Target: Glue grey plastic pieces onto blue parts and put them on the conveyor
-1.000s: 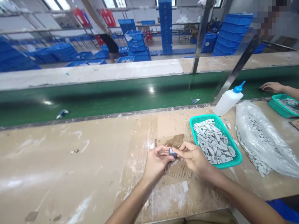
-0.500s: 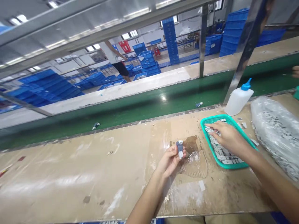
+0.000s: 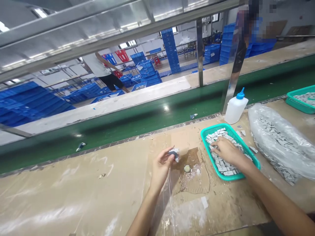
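My left hand (image 3: 162, 165) is closed in a pinch round a small dark-blue and white plastic part (image 3: 174, 154), raised above the bench. Its fingers cover some of the part. My right hand (image 3: 227, 150) reaches into a green plastic basket (image 3: 251, 160). Its fingers are bent and a little apart, with the tips at the small flat white pieces (image 3: 225, 167) that fill the basket. On the bench between the hands lies a brown worn patch (image 3: 195, 183) with a small round pale item (image 3: 187, 168) on it.
A white squeeze bottle (image 3: 235, 109) with a blue cap stands behind the basket. To the right lies a clear plastic bag (image 3: 278, 137) of small pieces, with another green basket (image 3: 299, 103) beyond. Two dark-blue and white parts sit on the green conveyor belt (image 3: 137, 121).
The view has shifted right. My left hand has turned, tilting the part sideways and uncovering the round pale item. My right hand's fingers are now lower and more bent among the pieces.
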